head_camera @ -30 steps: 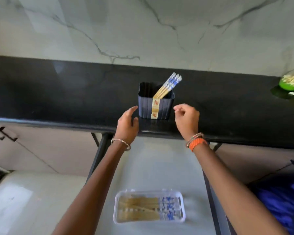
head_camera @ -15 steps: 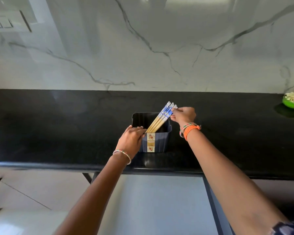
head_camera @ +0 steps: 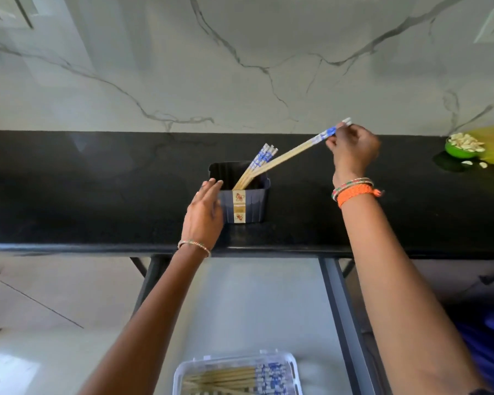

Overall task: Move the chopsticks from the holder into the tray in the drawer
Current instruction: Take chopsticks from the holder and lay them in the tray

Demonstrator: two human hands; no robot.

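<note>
A dark ribbed holder (head_camera: pixel 251 205) stands on the black counter, with several bamboo chopsticks (head_camera: pixel 258 163) with blue-and-white tops leaning in it. My right hand (head_camera: pixel 352 149) pinches the patterned top of a pair of chopsticks (head_camera: pixel 294 152), drawn out up and to the right, their tips still at the holder's rim. My left hand (head_camera: pixel 204 212) rests flat against the holder's left side, fingers extended. Below, in the open drawer (head_camera: pixel 254 312), a clear plastic tray (head_camera: pixel 180 374) holds several chopsticks lying flat.
The black counter (head_camera: pixel 83 195) runs across the view below a marble backsplash. A green bowl (head_camera: pixel 458 149) of pale pieces sits at the far right, with bits scattered beside it. The drawer's dark rails (head_camera: pixel 342 317) flank the tray. Blue cloth (head_camera: pixel 491 349) shows at lower right.
My right hand has pulled a pair of chopsticks out of the bunch, up and to the right. My left hand stays against the holder. The view dipped, showing the tray again.
</note>
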